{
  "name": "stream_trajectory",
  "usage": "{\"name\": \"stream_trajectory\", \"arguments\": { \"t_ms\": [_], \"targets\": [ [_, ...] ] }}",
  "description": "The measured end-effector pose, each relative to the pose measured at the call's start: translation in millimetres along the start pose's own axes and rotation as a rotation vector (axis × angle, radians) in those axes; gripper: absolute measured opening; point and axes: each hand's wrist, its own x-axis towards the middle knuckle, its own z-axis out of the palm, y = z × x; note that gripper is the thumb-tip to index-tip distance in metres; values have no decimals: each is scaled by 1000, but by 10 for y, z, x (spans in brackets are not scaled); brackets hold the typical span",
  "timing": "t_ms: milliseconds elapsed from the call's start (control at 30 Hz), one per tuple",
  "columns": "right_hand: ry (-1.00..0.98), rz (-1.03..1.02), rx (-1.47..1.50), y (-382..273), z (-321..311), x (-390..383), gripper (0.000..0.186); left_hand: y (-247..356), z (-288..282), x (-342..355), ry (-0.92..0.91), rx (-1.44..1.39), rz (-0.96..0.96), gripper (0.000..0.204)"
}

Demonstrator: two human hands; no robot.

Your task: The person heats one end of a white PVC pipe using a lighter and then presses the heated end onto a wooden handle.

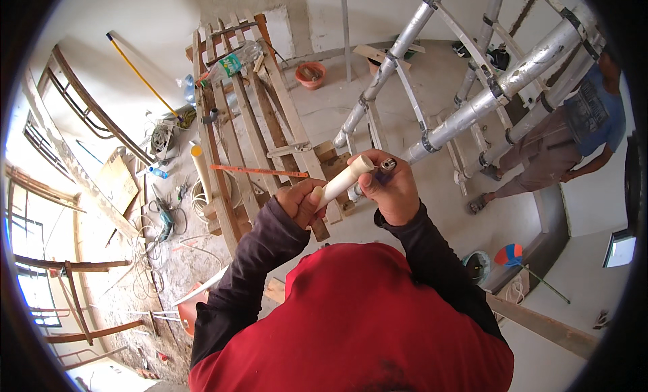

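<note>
Before us, a worker's left hand (297, 204) wraps its fingers (312, 199) round a white pipe (342, 183); beside the pipe's far end, the right hand (395, 191) clasps a metal-tipped object (388, 164).

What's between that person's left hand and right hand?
A white pipe, slanting from the left hand up toward the right hand, as the head view shows.

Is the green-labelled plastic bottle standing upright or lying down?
Lying down: the plastic bottle stretches sideways across the wooden slats.
</note>
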Motion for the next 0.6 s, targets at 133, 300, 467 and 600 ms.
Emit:
{"name": "stream_trajectory", "arguments": {
  "t_ms": [133, 300, 467, 600],
  "targets": [
    [-12, 76, 2, 74, -100, -13, 51, 16, -10, -9, -48, -23, -24, 40],
    [-54, 98, 73, 32, -84, -26, 36, -20, 24, 13, -15, -17, -10, 51],
    [-40, 22, -49, 149, -142, -26, 27, 21, 12, 18, -52, -42, -39, 51],
    [76, 142, 220, 116, -61, -87, 28, -85, 37, 22, 62, -1, 4, 52]
  ]
}}
